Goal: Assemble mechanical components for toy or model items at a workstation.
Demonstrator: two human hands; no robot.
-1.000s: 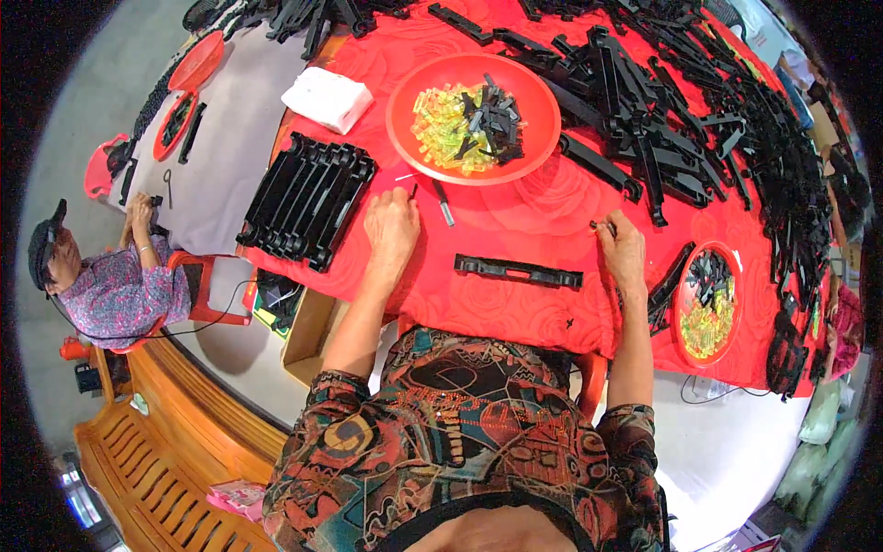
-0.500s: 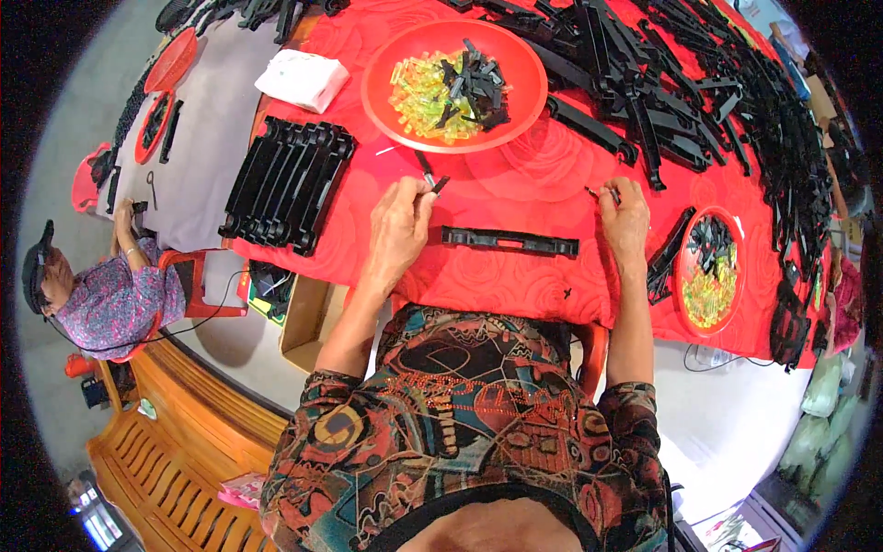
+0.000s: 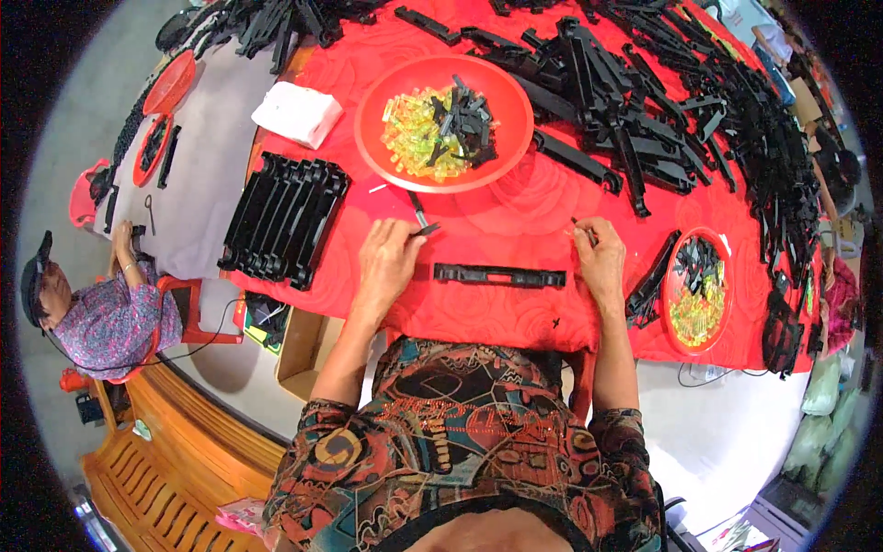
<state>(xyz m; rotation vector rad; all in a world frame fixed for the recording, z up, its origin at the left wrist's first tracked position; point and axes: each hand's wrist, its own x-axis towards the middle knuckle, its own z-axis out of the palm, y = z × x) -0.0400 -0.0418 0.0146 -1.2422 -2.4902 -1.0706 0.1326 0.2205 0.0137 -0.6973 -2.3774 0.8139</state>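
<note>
A long black plastic bar (image 3: 499,276) with a slot in its middle lies crosswise on the red cloth between my hands. Just beyond its left end, my left hand (image 3: 386,259) pinches a small flat black piece (image 3: 426,230) between thumb and fingertips. My right hand (image 3: 601,260) hovers past the bar's right end with thumb and fingers drawn together on a small dark bit, too small to name. A thin dark and silver stick-like tool (image 3: 417,206) lies by my left fingertips. Farther off stands a red plate (image 3: 368,152) with yellow translucent pieces and small black pieces.
Several black bars (image 3: 283,221) stand in a row at left, near a white tissue pack (image 3: 297,114). A heap of black bars (image 3: 607,110) covers the far right. A smaller red tray (image 3: 671,322) of mixed pieces sits at right. Another person (image 3: 106,308) sits at far left.
The whole scene has shifted lower in the picture. My right hand has come slightly nearer the bar's end; my left hand still holds the small black piece.
</note>
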